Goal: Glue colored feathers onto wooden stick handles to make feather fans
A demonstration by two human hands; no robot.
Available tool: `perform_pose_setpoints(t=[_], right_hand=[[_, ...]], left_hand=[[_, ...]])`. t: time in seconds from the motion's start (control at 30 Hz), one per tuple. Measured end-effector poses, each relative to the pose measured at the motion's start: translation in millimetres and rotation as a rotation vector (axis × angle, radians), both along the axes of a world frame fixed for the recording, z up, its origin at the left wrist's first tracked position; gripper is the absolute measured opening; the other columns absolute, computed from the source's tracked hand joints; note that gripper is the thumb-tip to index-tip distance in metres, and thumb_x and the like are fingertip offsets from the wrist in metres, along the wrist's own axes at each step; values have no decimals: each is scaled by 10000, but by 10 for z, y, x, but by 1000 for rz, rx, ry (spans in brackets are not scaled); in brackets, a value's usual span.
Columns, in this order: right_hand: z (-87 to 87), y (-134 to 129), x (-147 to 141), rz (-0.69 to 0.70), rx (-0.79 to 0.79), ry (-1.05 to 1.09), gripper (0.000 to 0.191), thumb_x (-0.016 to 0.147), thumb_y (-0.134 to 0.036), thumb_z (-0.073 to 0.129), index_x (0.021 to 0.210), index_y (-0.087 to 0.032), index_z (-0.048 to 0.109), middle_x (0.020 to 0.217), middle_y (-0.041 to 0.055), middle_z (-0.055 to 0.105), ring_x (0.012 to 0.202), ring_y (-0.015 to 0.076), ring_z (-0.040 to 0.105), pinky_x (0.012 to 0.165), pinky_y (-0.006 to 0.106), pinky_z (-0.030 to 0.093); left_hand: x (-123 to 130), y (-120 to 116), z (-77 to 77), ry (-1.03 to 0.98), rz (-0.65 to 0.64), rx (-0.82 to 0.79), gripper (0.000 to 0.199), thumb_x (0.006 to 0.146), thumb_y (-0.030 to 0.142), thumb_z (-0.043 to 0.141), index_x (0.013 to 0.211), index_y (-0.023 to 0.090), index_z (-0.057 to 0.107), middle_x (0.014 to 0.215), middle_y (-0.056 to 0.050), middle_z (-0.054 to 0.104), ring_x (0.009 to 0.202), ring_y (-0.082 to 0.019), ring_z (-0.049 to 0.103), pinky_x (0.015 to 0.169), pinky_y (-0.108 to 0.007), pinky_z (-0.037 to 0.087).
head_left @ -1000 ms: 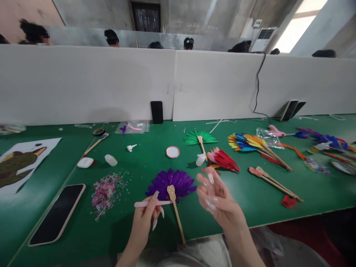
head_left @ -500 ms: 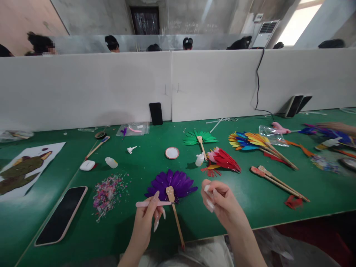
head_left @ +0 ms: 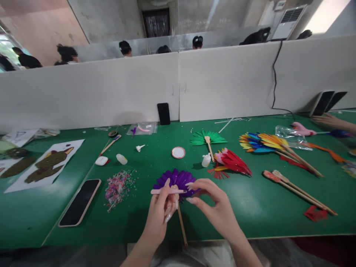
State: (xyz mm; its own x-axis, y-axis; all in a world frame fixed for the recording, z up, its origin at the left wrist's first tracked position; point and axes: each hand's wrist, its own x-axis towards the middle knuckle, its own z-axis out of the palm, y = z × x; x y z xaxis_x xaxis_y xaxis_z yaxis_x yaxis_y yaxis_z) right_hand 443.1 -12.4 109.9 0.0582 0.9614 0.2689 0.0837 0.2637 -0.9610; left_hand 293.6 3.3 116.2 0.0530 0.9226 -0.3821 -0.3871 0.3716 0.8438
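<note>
My left hand [head_left: 160,211] is closed on a pale pink pair of tweezers [head_left: 155,191], held level with its dark tip to the right. Close to that tip, my right hand [head_left: 218,204] has its thumb and fingers apart, and I see nothing held between them. Under both hands lies a purple feather fan [head_left: 172,177] on a wooden stick [head_left: 182,226]; my hands partly cover its pale centre piece. A heap of pink and purple flakes [head_left: 118,189] is spread to the left of my left hand.
A phone [head_left: 80,202] lies at the left. Beyond my hands are a small white dish [head_left: 178,152], a glue bottle [head_left: 206,160], a green feather fan [head_left: 217,137] and red feathers [head_left: 236,161]. Wooden sticks [head_left: 300,193] lie at right. Another person's hand [head_left: 330,120] rests at far right.
My right hand has moved left to the tweezers' tip and parted its thumb and fingers. The tweezers, still in my left hand, are higher over the fan. The view has shifted slightly.
</note>
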Motion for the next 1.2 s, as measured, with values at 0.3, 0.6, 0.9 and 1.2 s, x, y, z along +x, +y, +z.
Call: perform_pose_setpoints(t=[0.3,0.6,0.9,1.2], right_hand=[[81,38,7,76,295,-470,130,847,-142,559,849,-225,659,794,59,676,733,184,615,635,303,500],[104,3,-65,400,267,-973,183,894,-123,451,770,-177,574,778,51,634,727,194,552,600,301,422],[67,-48,-178,465,-7,-534,161,926,-163,397,835,-200,523,815,9,584,739,128,530,671,226,413],[-107,-9,-226,223,-348,-327,211,804,-363,603,733,-178,677,693,26,674,656,158,593,618,243,440]], left_hand=[[-66,7,-25,197,-30,40,457,666,540,650,507,145,483,390,60,387,344,-22,246,362,-184,160],[-350,39,-156,356,-284,0,505,682,575,595,438,144,493,309,73,277,305,-29,213,367,-204,138],[-557,-81,-280,-2,-156,-206,483,606,549,697,504,164,425,353,83,356,319,-21,232,362,-179,140],[-1034,166,-530,618,-197,51,543,710,639,522,469,153,513,315,63,323,321,-54,300,419,-200,269]])
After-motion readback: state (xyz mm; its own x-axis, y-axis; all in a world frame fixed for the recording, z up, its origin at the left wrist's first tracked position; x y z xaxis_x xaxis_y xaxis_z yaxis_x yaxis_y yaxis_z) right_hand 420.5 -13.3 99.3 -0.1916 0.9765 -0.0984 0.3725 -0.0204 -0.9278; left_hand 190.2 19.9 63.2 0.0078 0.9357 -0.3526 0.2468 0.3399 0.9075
